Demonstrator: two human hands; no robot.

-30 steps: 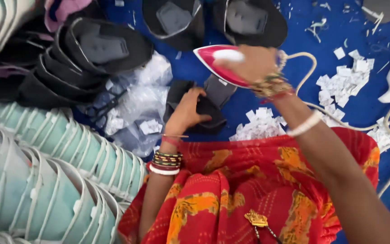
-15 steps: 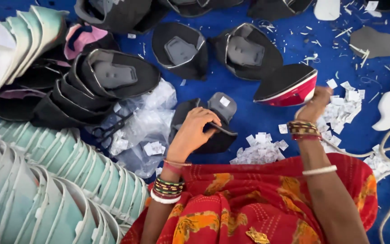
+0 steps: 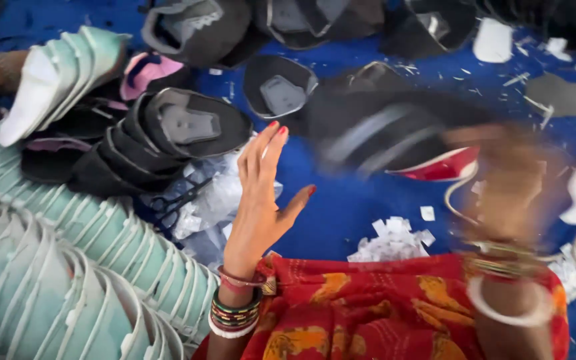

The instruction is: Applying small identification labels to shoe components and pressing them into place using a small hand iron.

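Now: right hand (image 3: 511, 180), blurred, grips black-and-red shoe upper (image 3: 395, 137) above blue floor (image 3: 348, 213); left hand (image 3: 261, 193) released, fingers spread. Best: steady upper, receive flat in left palm.

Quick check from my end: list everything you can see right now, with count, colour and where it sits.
shoe sole piece with red edge: one, dark with red rim, motion-blurred, at the right hand.
black sole stack: one nested stack, left of centre.
single dark sole pieces: several, along the top, on the cloth.
mint-green sole rows: many, overlapping, lower left.
white and mint soles: a few, fanned, upper left.
clear plastic wrap: one crumpled heap, beside the left hand.
white paper scraps: one pile, centre bottom, others scattered right.
blue cloth: one, underneath everything.
red patterned garment: one, bottom centre.
left hand: open, fingers spread, empty.
right hand: blurred, grip unclear.
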